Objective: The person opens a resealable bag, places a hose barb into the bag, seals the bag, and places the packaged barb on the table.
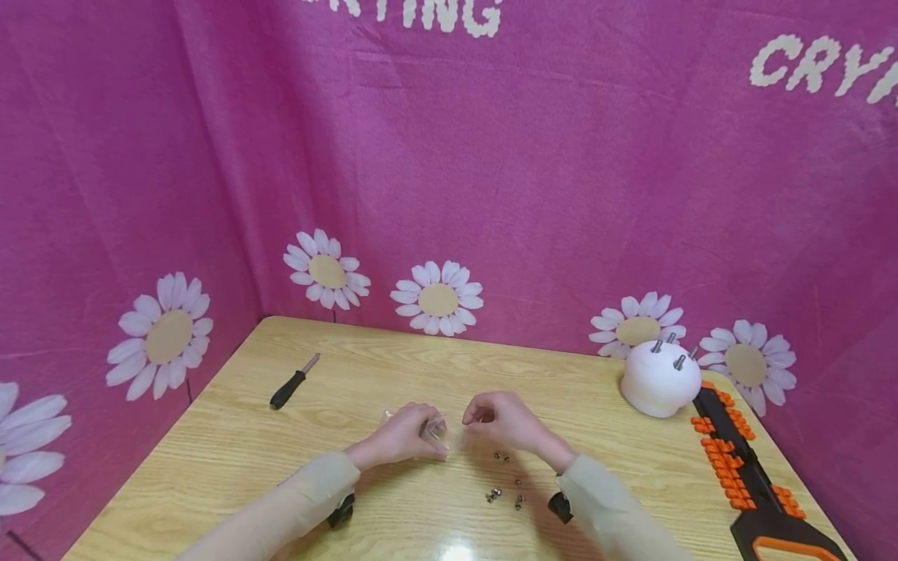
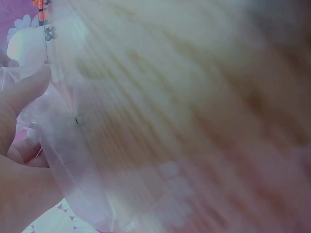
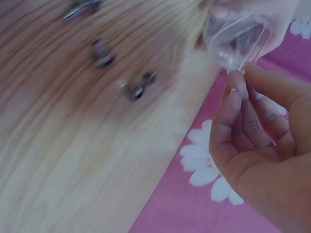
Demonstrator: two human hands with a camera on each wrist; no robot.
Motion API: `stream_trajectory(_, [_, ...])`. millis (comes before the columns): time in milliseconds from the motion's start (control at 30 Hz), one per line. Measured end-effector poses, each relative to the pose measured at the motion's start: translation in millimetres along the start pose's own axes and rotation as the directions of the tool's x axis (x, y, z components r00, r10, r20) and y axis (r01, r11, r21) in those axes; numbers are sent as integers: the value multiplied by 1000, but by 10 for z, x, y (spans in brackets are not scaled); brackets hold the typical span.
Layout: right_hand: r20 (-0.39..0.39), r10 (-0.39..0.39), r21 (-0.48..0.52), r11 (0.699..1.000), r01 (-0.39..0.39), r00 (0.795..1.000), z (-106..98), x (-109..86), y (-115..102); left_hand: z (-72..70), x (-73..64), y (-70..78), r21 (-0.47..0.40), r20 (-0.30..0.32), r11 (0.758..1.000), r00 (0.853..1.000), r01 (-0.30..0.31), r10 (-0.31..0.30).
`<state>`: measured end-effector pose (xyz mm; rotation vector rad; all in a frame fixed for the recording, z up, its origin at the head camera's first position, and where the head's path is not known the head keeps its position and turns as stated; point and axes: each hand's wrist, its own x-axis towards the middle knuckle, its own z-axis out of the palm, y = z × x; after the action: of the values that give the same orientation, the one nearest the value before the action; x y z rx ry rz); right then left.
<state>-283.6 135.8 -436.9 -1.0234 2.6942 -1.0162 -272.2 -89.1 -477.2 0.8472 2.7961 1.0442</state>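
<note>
A small clear plastic bag is gripped by my left hand near the middle of the table, thumb and fingers on either side. Its mouth gapes towards my right hand, as the right wrist view shows. My right hand hovers just beside the bag, a small gap apart in the head view. Its thumb and fingertips meet in a pinch; whether anything tiny sits between them is hidden. Several small metal screw-like pieces lie loose on the wood below my right hand, blurred in the right wrist view.
A black-handled screwdriver lies at the table's left. On the right stand a white rounded body with metal pins on top and a long black piece with orange clips. A pink flowered cloth hangs behind the table.
</note>
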Motion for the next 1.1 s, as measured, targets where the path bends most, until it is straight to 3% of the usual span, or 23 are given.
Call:
stream_trajectory(500, [42,83,19,996,-84,996,-131,-463,355,2,-4,-9,-5,5,1000,1000,-10,10])
stream_trajectory(833, [37,132,12,991,-133,991,-60,-535,387,-3,-2,4,-16,5,1000,1000,-17,17])
stream_trajectory(1100, [0,109,-9,994,-109,994,-32,-531,399,3,6,-12,-9,6,999,999,-35,35])
